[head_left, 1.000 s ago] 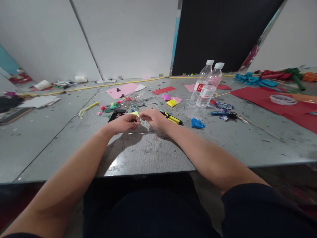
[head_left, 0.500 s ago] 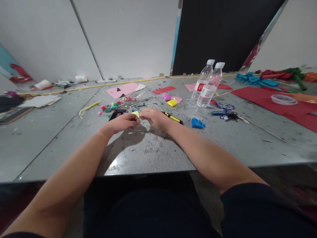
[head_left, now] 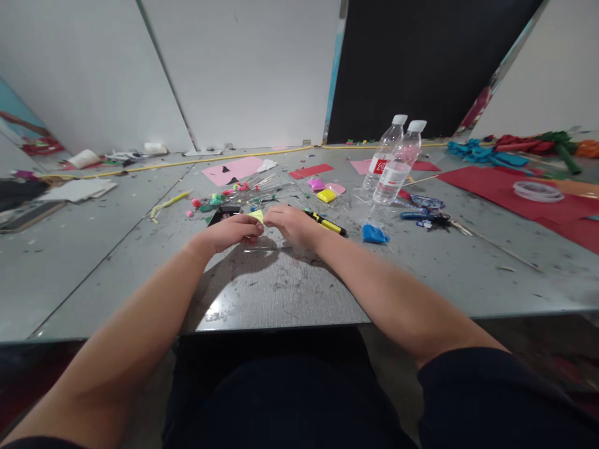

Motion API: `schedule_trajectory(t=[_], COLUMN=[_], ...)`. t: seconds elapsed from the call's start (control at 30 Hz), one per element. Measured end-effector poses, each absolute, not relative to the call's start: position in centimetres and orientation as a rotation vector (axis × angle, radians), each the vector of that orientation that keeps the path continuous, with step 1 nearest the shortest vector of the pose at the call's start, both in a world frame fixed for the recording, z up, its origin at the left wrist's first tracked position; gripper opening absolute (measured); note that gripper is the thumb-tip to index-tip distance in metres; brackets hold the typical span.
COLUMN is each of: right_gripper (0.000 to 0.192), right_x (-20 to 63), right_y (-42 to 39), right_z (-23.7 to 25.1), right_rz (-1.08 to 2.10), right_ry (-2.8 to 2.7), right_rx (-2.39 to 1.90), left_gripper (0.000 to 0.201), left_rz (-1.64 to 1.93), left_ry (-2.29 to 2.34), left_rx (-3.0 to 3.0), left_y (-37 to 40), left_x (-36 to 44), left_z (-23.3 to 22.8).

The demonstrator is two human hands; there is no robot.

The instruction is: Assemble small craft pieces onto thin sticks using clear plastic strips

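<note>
Over the middle of the table, my left hand (head_left: 231, 231) is closed in a pinch, with a small pale yellow piece (head_left: 257, 214), perhaps paper, showing at its fingers. My right hand (head_left: 293, 225) is beside it, fingers bent and closed at the yellow piece's right edge. What the right fingertips pinch is hidden. A black box-like item (head_left: 225, 214) lies just behind the left hand. A yellow and black utility knife or pen-like tool (head_left: 330, 224) lies right of the right hand. Under the hands is a thin clear strip (head_left: 255, 251).
Packets of yellow clay (head_left: 326, 196), pink clay (head_left: 316, 184) and blue clay (head_left: 374, 234) lie on the table. Two plastic bottles (head_left: 392, 178) stand at the back right, near blue-handled pliers (head_left: 423, 217) and red sheets (head_left: 491, 193). Small pompoms (head_left: 217, 199) are scattered at left.
The hands stay almost in place, with only slight finger movement at the yellow piece. The whole view has shifted very slightly.
</note>
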State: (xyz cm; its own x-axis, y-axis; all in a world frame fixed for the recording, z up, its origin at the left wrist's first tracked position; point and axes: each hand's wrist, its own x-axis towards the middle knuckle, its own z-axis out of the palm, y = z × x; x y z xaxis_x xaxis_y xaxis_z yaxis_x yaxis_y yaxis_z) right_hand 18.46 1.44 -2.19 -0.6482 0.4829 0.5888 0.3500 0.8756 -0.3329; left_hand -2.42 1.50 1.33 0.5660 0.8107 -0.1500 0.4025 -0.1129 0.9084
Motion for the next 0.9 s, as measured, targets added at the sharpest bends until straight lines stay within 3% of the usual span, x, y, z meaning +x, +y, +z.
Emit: schedule_trajectory(t=[0.67, 0.9], right_gripper=[0.009, 0.012], right_x=[17.3, 16.5], right_y=[1.0, 0.6], right_z=[-3.4, -3.8], right_rz=[0.424, 0.805], right_ry=[-2.123, -1.814], right_rx=[-0.937, -1.042], left_gripper=[0.022, 0.006], left_rz=[0.500, 0.580], left_ry=[1.242, 1.274], left_rx=[2.455, 2.590], left_y=[1.7, 1.4], left_x=[-1.8, -1.4], left_z=[1.3, 0.9])
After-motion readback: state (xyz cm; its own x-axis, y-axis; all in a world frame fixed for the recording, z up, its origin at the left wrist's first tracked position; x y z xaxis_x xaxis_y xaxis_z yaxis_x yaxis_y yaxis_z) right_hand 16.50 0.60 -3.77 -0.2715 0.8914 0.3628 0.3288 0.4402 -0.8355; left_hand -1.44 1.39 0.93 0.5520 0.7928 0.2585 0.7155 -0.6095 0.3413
